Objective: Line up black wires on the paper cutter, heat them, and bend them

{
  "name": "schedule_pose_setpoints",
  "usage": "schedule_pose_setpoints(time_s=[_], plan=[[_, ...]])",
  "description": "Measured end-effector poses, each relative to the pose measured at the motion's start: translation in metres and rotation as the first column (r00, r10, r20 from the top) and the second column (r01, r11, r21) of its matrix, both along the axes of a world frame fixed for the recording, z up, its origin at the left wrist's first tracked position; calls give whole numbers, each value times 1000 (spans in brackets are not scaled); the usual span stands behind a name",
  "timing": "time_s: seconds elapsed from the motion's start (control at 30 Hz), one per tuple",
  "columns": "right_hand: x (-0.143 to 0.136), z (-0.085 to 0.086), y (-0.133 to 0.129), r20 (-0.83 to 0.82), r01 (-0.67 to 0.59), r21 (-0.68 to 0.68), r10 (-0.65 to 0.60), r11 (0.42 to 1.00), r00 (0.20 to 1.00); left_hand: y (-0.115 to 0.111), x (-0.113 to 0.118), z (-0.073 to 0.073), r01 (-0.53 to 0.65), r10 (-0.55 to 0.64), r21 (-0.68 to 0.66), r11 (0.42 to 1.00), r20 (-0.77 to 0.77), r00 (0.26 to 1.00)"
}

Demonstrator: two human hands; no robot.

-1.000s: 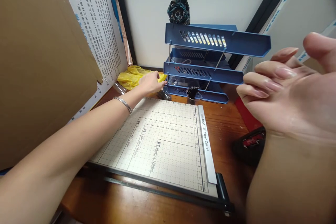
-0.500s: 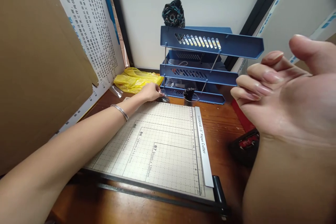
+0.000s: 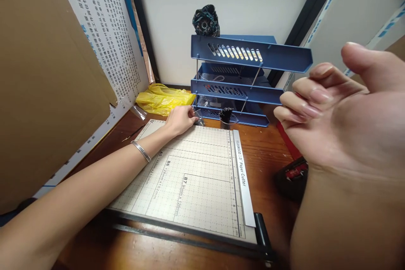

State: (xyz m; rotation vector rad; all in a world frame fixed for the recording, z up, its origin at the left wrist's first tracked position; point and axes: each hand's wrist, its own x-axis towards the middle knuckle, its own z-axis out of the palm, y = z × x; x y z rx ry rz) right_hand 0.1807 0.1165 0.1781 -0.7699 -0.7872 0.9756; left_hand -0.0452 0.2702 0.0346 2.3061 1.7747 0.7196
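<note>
My left hand reaches over the far edge of the paper cutter. Its fingers are closed at the rim of a small clear plastic cup, which has dark small items in it and is partly covered by the hand. Right beside it stands another clear cup, filled with a bundle of thin black sticks whose exact kind I cannot make out. Raised at the right, close to the camera, my right hand shows its palm. Its fingers curl loosely, the thumb is apart, and it holds nothing.
Behind the cups rises a blue tiered tray rack with a dark patterned bundle on top. A crumpled yellow bag lies to its left. Cardboard walls the left side. A dark pouch sits at the right.
My left hand has drawn slightly back toward me, with its fingers still at the cup. The view has shifted a little, and my right hand keeps its curled pose.
</note>
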Motion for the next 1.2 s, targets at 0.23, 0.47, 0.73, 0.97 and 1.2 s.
schedule_pose_setpoints(time_s=[0.23,0.47,0.73,0.97,1.2], plan=[[-3,4,-2,32,14,-57,-12,998,999,1,-1,3,51,-47,44,998,-77,996],[2,2,-5,71,-18,18,17,1000,997,-1,-3,0,76,-66,81,994,-119,991],[3,6,-11,147,-33,72,22,997,989,-19,-5,-7,158,-147,141,977,-87,985],[2,7,-21,505,-63,94,7,994,863,-27,-3,5,146,-148,328,933,-19,989],[-3,-18,-1,897,-231,-240,306,943,317,-93,-4,38,197,-227,496,846,-1,974]])
